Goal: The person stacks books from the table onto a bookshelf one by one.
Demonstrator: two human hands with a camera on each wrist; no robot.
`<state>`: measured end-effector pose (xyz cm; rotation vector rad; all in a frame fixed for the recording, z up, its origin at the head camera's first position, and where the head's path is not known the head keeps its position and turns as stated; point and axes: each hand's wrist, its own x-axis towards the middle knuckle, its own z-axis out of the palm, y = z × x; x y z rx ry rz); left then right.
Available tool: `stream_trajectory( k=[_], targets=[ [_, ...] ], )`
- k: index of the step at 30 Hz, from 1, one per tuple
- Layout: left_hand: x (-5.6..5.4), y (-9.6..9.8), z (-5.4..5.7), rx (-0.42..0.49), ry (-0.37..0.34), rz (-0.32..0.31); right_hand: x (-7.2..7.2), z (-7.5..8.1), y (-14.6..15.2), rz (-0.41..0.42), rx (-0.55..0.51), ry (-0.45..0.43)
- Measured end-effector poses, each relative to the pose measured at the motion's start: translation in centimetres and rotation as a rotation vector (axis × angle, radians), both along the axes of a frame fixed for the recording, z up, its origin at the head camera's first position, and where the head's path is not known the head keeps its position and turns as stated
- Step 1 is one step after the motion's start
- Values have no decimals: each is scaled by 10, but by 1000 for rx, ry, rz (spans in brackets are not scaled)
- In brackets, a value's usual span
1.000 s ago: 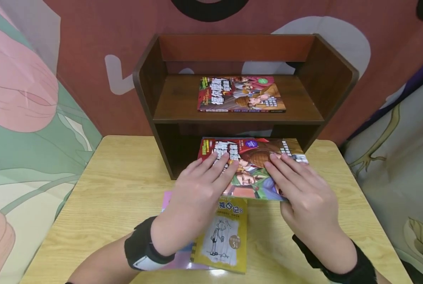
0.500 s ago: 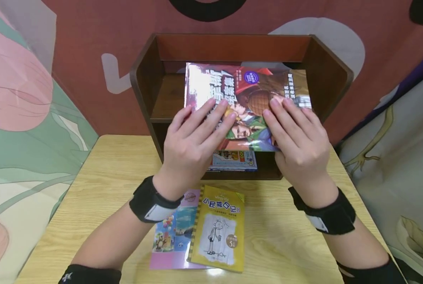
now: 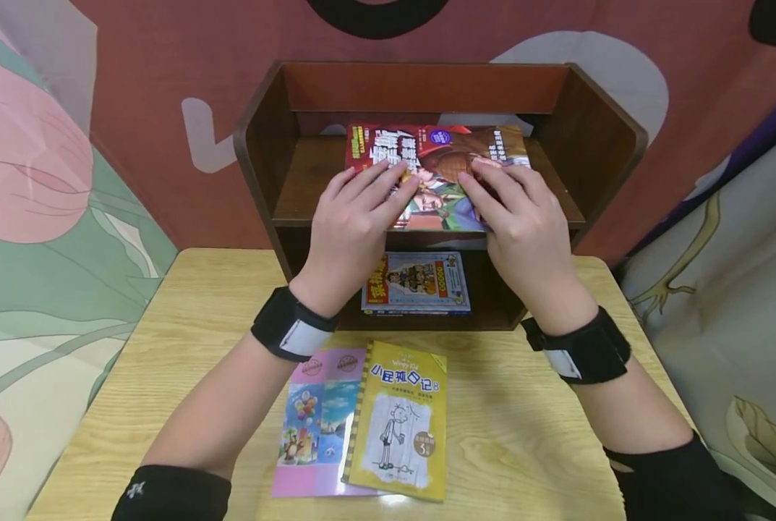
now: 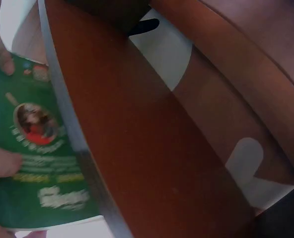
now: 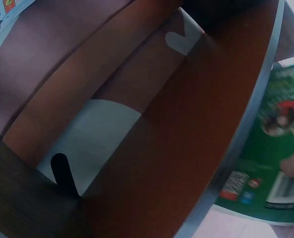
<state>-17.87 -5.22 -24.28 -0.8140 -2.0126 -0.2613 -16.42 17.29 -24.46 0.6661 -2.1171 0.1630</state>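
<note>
"Where was the red book (image 3: 438, 177)?"
"At one o'clock in the head view, over the upper bookcase shelf (image 3: 303, 184), its near edge jutting past the front."
"And each grip?"
"The left hand (image 3: 356, 223) pinched it at its eight o'clock, the right hand (image 3: 523, 224) at four, fingers above, thumbs beneath. At six o'clock, a yellow book (image 3: 397, 420) overlapped a pink book (image 3: 312, 427) on the counter (image 3: 524, 441)."

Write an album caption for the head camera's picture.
Left hand and right hand hold a red book at the upper shelf, a blue book below.
</note>
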Motion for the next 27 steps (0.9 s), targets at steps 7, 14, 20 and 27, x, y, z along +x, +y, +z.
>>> stream_trajectory(
  k=[7,14,20,27],
  targets=[
    [-10,-3,-6,-34,-219,-11,-5,-1,1,-52,32,-226],
    [-12,-15,-10,-18,-446,-45,-6,-4,10,-62,-30,-396],
    [-12,-25,-15,33,-495,-149,-4,-5,21,19,-25,-471],
    [-13,-28,-15,39,-466,-195,-8,0,27,94,-75,-504]
  ],
)
